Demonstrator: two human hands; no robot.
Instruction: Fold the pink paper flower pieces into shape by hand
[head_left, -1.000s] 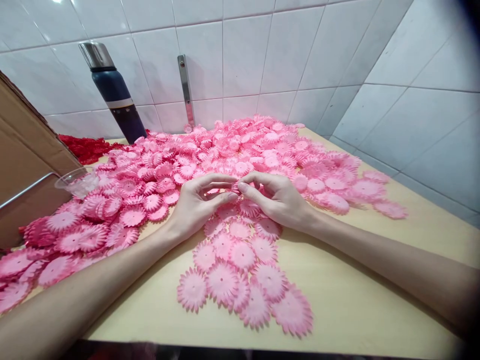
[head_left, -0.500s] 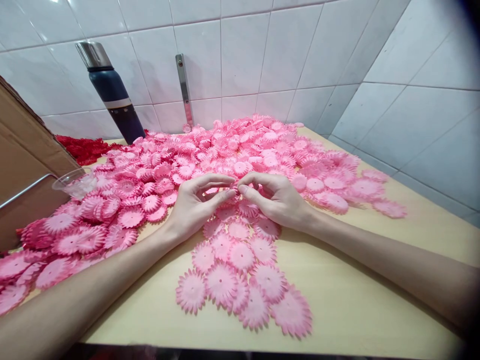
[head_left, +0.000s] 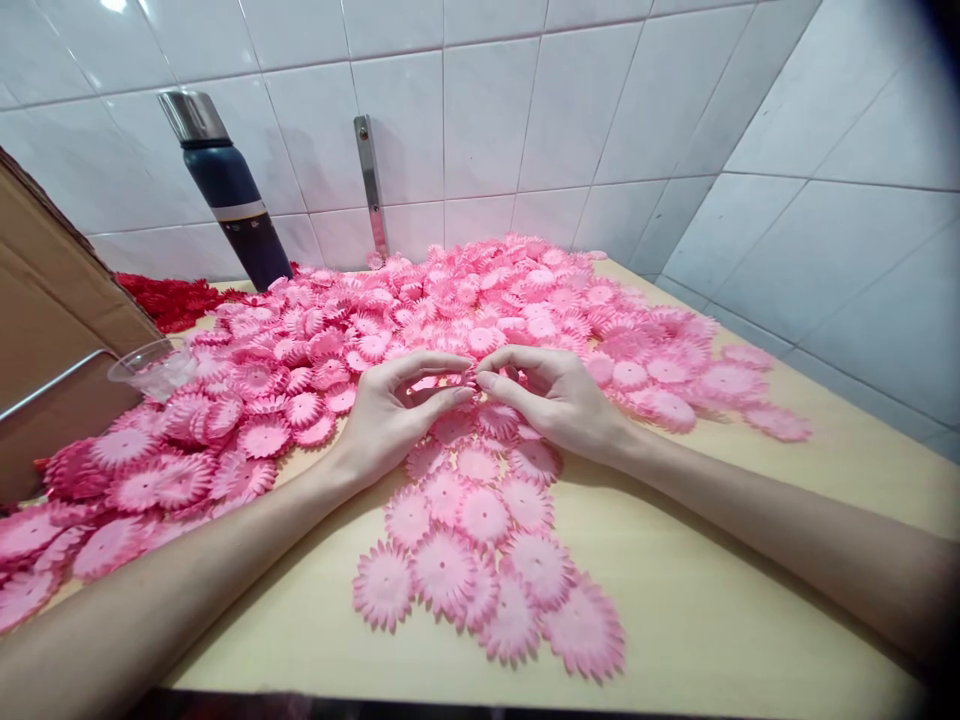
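My left hand [head_left: 394, 405] and my right hand [head_left: 555, 400] meet fingertip to fingertip above the middle of the table. Both are closed in a pinch on a pink artificial flower piece [head_left: 472, 379], of which only a small edge shows between the fingers. Just below the hands, several flat pink flower discs [head_left: 484, 512] with toothed, darker rims and small centre holes lie spread toward the front edge. Behind the hands rises a big heap of the same pink discs [head_left: 420, 310].
A dark blue bottle [head_left: 240, 205] with a metal cap stands at the back left, beside red pieces [head_left: 176, 300]. A clear plastic cup [head_left: 154, 370] and a cardboard box [head_left: 60, 290] are on the left. White tiled walls [head_left: 487, 120] border the table [head_left: 712, 580] behind and at right.
The fingertips have shifted slightly while pinching. The hands stay in the same place, and the view has tilted a little; the discs on the table lie as before.
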